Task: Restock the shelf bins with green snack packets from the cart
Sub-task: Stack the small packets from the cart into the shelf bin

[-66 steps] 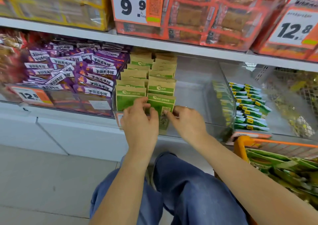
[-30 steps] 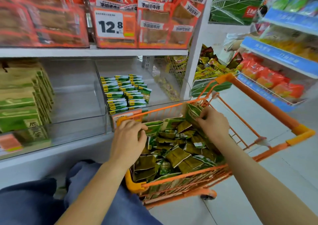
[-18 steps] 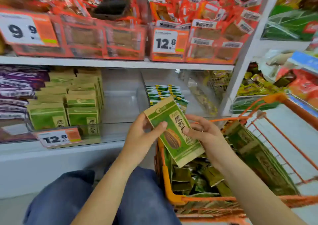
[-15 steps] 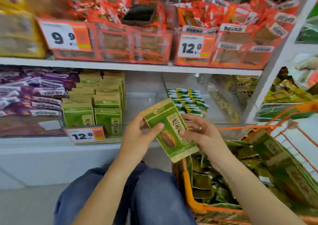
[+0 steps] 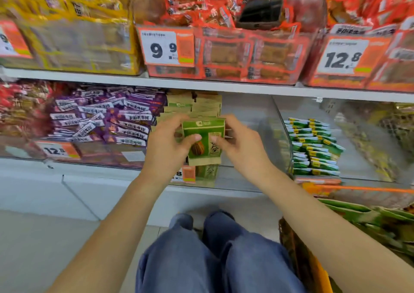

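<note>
A green snack packet (image 5: 202,140) with a sunflower-seed picture stands upright between both hands, just in front of the clear shelf bin (image 5: 253,176). My left hand (image 5: 167,147) pinches its left edge with thumb on the front. My right hand (image 5: 240,145) pinches the right edge. Behind it, rows of the same green and tan packets (image 5: 192,104) fill the bin's left half. The orange cart (image 5: 313,259) at lower right holds more green packets (image 5: 367,216).
Purple snack packets (image 5: 107,118) fill the bin to the left. A bin of small green and white sachets (image 5: 313,147) stands to the right. Red and yellow boxes with price tags (image 5: 167,47) sit on the upper shelf. My knees in blue jeans (image 5: 212,254) are below.
Both hands turned from the cart to the shelf, carrying the green packet left and forward. It now stands upright at the bin's front instead of tilted over the cart.
</note>
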`<control>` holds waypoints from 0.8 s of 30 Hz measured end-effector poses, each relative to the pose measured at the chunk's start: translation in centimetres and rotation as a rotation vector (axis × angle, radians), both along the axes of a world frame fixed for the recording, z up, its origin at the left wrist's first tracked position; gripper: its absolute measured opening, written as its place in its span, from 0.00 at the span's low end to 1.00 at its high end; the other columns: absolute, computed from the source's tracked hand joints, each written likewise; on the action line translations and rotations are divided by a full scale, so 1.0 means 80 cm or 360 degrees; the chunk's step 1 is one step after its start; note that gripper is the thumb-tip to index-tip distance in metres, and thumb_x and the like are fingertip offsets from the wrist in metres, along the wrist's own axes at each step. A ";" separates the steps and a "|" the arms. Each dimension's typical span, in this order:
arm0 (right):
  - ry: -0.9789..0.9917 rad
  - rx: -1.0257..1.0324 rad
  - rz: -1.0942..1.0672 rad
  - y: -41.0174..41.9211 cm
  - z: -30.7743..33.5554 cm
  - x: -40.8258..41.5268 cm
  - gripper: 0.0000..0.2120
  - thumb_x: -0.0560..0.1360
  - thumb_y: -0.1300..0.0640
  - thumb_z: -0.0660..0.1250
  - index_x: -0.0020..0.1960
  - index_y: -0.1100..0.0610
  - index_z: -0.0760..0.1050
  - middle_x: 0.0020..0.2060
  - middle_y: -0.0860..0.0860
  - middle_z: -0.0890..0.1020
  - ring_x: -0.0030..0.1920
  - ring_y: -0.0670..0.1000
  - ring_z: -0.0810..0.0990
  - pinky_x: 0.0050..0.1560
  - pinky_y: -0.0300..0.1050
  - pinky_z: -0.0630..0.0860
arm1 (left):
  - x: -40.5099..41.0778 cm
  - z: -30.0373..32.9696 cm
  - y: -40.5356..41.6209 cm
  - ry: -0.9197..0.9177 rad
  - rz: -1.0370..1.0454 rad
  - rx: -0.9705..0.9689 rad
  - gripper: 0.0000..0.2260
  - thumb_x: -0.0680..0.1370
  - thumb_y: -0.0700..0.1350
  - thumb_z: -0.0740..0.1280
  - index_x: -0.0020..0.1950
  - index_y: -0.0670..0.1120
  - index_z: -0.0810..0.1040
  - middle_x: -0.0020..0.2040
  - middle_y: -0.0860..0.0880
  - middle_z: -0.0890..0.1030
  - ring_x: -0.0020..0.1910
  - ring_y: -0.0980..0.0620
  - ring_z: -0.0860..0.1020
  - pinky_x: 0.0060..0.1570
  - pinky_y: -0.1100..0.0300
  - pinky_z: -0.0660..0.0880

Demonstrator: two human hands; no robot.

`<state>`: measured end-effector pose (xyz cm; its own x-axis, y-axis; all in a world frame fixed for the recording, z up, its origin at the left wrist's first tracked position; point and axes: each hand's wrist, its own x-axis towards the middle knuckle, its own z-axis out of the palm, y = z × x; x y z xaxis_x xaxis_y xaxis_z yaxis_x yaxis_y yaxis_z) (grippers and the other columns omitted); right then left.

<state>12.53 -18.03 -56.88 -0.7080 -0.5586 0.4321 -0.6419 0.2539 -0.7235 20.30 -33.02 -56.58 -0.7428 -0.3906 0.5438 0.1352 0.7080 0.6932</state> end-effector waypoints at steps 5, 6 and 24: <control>0.0039 -0.0121 -0.0064 0.007 -0.005 -0.005 0.14 0.75 0.60 0.69 0.57 0.46 0.71 0.48 0.40 0.79 0.51 0.43 0.80 0.53 0.37 0.78 | -0.014 0.006 -0.003 0.0013 -0.0048 -0.0088 0.15 0.70 0.49 0.71 0.55 0.47 0.81 0.50 0.54 0.81 0.47 0.51 0.79 0.49 0.53 0.77; 0.0034 -0.0114 -0.0056 0.008 -0.008 -0.005 0.14 0.75 0.59 0.69 0.57 0.47 0.72 0.48 0.41 0.79 0.51 0.43 0.80 0.53 0.39 0.78 | -0.016 0.004 -0.006 -0.0016 -0.0057 -0.0108 0.15 0.70 0.49 0.72 0.55 0.47 0.80 0.50 0.55 0.81 0.47 0.52 0.79 0.49 0.55 0.76; -0.0507 0.0088 -0.0231 -0.011 -0.074 -0.018 0.06 0.73 0.58 0.72 0.44 0.48 0.78 0.47 0.49 0.84 0.51 0.51 0.82 0.55 0.50 0.77 | -0.043 -0.016 -0.013 -0.0861 -0.0179 -0.1388 0.18 0.80 0.58 0.58 0.56 0.48 0.80 0.60 0.49 0.79 0.76 0.50 0.55 0.70 0.50 0.30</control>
